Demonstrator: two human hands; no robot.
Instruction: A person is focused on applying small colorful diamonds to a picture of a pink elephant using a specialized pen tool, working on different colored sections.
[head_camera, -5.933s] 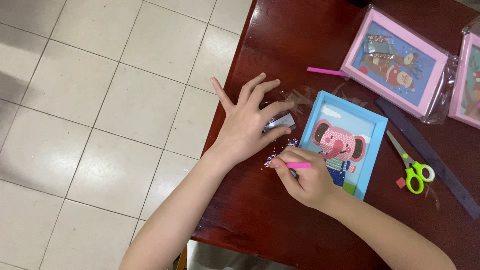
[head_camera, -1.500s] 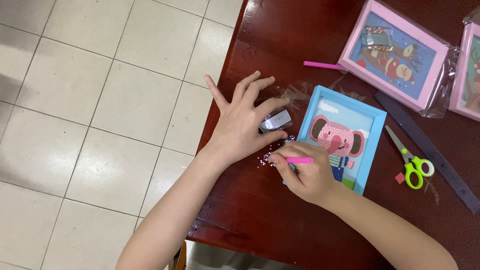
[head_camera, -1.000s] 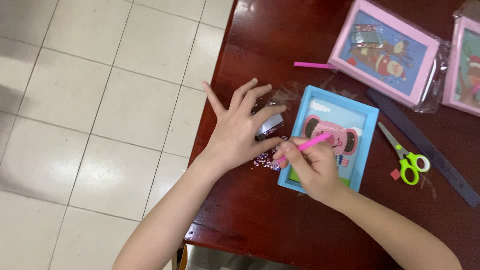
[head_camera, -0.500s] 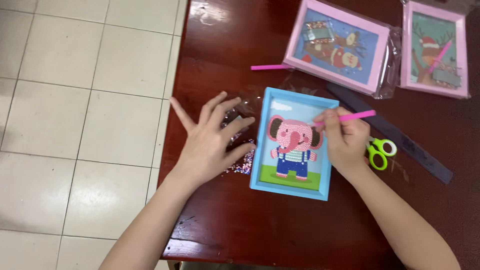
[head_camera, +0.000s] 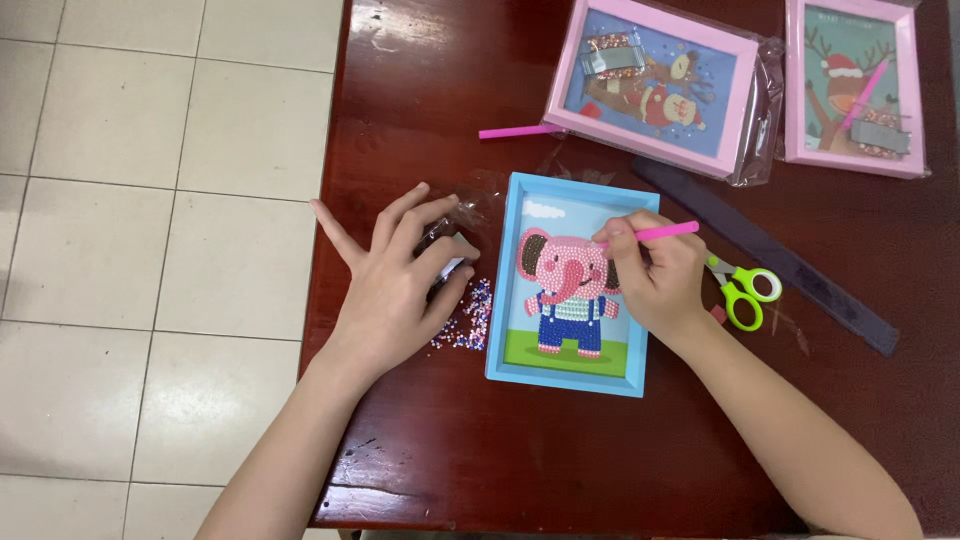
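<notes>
A blue-framed bead picture of a pink elephant in blue overalls lies on the dark red wooden table. My right hand grips a pink pen, its tip at the elephant's ear. My left hand lies flat with spread fingers on a small clear packet with a white piece, left of the frame. Loose coloured beads are scattered by its fingertips.
Two pink-framed picture kits in plastic wrap sit at the back, one in the middle and another at the right. A second pink pen, green-handled scissors and a dark ruler lie nearby. Tiled floor is left of the table edge.
My right hand carried the pink pen from the beads on the left across to the elephant picture. My left hand stayed on the packet. The camera view shifted.
</notes>
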